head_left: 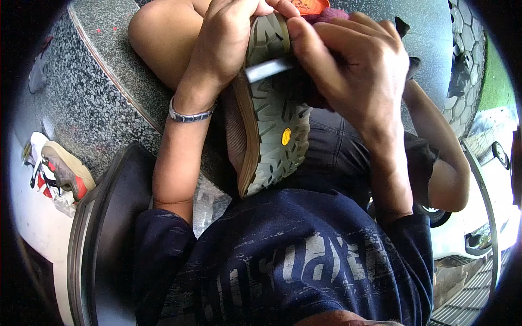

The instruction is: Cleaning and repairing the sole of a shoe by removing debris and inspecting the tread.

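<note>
A shoe (280, 141) lies across my lap with its lugged grey-green sole turned up and a yellow oval on the tread. At the far end, my left hand (228, 41) grips the shoe, its fingers bent over the edge. My right hand (356, 65) is closed beside the sole around a tool with a flat metal blade (267, 69). The blade is blurred and lies across the tread; its handle is mostly hidden in shadow and by the fingers. Beyond the hands, an orange piece (310, 6) and maroon cloth (329, 14) show in part.
At left, a grey and red shoe (68, 165) stands with other footwear on a white surface. A black curved panel (117, 233) rises by my left elbow. Speckled stone flooring (81, 81) lies ahead. A white car (454, 231) is at right.
</note>
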`<state>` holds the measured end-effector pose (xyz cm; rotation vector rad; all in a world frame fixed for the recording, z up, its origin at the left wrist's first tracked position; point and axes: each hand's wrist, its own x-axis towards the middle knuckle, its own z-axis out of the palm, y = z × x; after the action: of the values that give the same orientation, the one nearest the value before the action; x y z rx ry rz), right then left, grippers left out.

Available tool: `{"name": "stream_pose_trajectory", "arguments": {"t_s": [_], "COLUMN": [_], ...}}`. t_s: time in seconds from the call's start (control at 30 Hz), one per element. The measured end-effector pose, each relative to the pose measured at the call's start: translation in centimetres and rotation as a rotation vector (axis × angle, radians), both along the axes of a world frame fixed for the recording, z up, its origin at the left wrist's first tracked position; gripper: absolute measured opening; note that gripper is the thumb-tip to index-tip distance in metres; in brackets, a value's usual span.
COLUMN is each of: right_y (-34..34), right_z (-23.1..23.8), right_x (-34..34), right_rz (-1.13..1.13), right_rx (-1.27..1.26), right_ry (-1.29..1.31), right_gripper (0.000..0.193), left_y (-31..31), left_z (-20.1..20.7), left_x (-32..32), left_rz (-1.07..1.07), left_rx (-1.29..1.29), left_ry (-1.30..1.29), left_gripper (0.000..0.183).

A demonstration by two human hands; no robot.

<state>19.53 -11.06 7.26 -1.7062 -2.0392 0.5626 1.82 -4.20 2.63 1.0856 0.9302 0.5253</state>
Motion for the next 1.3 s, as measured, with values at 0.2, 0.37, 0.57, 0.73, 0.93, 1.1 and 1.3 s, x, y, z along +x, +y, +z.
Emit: {"name": "stream_pose_trajectory", "arguments": {"t_s": [0.2,0.37,0.57,0.73,0.93,1.1,1.3], "right_y": [-2.9,-3.0,0.9,2.4,2.5,2.0,2.2], "right_z": [-0.1,0.9,0.6,-1.1,-3.5,-1.5,-5.4], "right_x": [0.9,2.6,-0.7,0.3,-0.7,-0.2,-0.6], "right_rz": [-0.100,-0.127,-0.002,0.034,0.065,0.167,0.299], "right_rx": [-0.368,-0.486,-0.146,-0.041,0.243,-0.008,0.782], "right_ry": [-0.019,0.009,-0.009,0.027,0.328,0.176,0.278], "right_gripper": [0.050,0.048,0.036,0.032,0.033,0.035,0.034], "left_y": [-0.4,-0.2,-0.5,-0.5,-0.7,-0.9,-1.1], "left_z": [-4.6,-3.6,-3.9,-1.2,-2.8,-1.0,-1.3], "left_x": [-1.0,-0.1,-0.2,-0.4,0.7,-0.1,0.3], "left_rz": [0.019,0.007,-0.013,-0.004,-0.070,-0.106,-0.191], "left_rx": [0.463,0.169,0.075,-0.230,0.258,0.142,0.371], "left_ry": [-0.449,-0.298,-0.682,-0.068,-0.199,0.113,0.226], "left_gripper": [0.039,0.038,0.037,0.033,0.026,0.029,0.028]}}
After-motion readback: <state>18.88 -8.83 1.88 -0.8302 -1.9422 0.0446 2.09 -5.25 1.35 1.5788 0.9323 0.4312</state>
